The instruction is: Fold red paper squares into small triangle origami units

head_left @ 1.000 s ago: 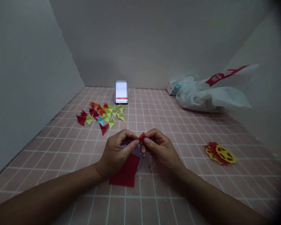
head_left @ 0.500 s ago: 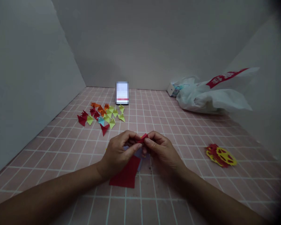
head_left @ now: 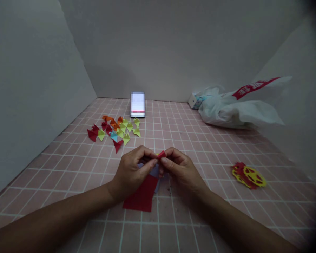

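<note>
Fingers (head_left: 148, 166) pinching folded red paper (head_left: 161, 154), bag (head_left: 219, 114) lettering (head_left: 243, 91) illegible

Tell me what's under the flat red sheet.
Purple paper pokes out past the far and right edges of the red sheet, apparently beneath it. Anything else underneath cannot be seen: the sheet covers it, and the left hand hides the sheet's far left part.

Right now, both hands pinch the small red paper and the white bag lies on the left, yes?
No, wrong side: the head view shows the white bag on the right. The left hand and right hand do pinch the small red paper.
</note>
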The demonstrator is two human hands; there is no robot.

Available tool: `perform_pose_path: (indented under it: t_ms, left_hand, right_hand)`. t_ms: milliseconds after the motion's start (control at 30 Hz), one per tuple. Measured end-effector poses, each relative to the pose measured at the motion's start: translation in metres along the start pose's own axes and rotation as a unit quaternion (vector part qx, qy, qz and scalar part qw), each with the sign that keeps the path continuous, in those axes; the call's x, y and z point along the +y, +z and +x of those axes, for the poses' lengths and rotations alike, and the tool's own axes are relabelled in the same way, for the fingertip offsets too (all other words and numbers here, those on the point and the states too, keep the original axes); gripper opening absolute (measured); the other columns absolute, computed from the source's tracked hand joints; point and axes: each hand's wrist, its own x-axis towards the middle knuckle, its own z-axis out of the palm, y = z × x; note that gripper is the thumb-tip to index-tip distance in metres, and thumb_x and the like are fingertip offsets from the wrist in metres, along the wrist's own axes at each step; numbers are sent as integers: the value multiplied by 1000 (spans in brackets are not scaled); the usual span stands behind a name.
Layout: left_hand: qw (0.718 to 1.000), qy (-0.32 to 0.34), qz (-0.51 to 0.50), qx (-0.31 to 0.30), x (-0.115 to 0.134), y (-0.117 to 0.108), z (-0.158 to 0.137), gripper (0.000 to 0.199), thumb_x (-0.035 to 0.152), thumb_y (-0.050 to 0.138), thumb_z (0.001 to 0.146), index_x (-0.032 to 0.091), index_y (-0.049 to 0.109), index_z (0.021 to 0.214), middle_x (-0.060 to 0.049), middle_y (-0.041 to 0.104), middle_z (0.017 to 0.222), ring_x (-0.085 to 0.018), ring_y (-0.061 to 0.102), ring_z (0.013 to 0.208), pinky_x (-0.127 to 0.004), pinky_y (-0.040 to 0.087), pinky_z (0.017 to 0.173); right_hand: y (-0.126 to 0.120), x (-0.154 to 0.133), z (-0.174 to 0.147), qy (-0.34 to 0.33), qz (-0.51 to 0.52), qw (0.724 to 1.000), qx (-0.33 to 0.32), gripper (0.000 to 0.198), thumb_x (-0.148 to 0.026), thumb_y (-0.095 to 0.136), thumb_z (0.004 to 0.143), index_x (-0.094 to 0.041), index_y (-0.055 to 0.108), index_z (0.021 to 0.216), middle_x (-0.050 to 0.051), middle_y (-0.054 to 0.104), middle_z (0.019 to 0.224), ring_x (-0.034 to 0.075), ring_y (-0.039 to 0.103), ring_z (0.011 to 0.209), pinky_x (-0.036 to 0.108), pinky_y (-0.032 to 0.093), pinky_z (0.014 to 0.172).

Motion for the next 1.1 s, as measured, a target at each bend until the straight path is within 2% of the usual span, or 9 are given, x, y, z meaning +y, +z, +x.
perform_pose_path:
  t_ms: [200, 467, 667, 833, 900, 1000, 1100]
  left_hand:
    - [1000, 4, -6, -1, 3, -1, 2, 2, 14, 66, 84, 15, 66, 84, -2, 68, 79, -12, 64, 72, -23, 50, 67]
    - [1000, -17, -14, -23, 1, 0, 3, 5, 13, 65, 81, 16, 64, 78, -1, 66, 73, -12, 62, 66, -24, 48, 63]
    - [996, -44, -64, -36, 1, 0, 1, 7, 15, 64, 82, 17, 63, 76, 0, 66, 73, -12, 62, 67, -23, 48, 62]
    - [991, -69, -102, -44, 2, 2, 0, 1, 16, 63, 84, 17, 63, 85, 0, 66, 77, -12, 64, 68, -23, 51, 64]
    - [993, -67, -94, -36, 2, 2, -1, 7, 15, 63, 84, 18, 62, 90, 0, 66, 79, -12, 65, 70, -23, 52, 65]
    - [994, -59, -85, -24, 4, 3, -2, 8, 14, 63, 83, 19, 60, 89, 1, 64, 80, -11, 63, 71, -22, 52, 66]
    - [986, -90, -140, -31, 5, 4, -1, 9, 16, 64, 83, 20, 57, 88, 1, 61, 79, -11, 63, 68, -23, 52, 64]
  right_hand:
    - [-1, -1, 0, 3, -8, 1000, -8, 12, -27, 75, 79, -20, 66, 78, -3, 61, 65, 10, 55, 58, 24, 42, 59]
    - [-2, 0, 2, 5, -31, 999, -4, 12, -27, 76, 78, -20, 65, 79, -3, 61, 68, 10, 54, 59, 25, 42, 60]
    - [-2, -2, -2, -28, -64, 998, -7, 13, -26, 70, 85, -19, 66, 74, -2, 62, 65, 12, 54, 63, 27, 41, 65]
    - [-2, -2, -2, -40, -65, 997, 3, 15, -27, 69, 86, -19, 66, 73, -2, 62, 63, 12, 54, 62, 28, 42, 67]
    - [-1, -3, -3, -36, -64, 997, 4, 15, -28, 69, 85, -19, 65, 74, -2, 62, 63, 12, 54, 62, 27, 41, 66]
    - [2, -5, -4, -31, -69, 997, 10, 16, -28, 69, 84, -18, 65, 72, -2, 61, 63, 12, 53, 61, 27, 41, 64]
    - [2, -6, -4, -32, -80, 996, 14, 18, -29, 68, 85, -18, 64, 70, -2, 61, 63, 11, 53, 60, 26, 41, 63]
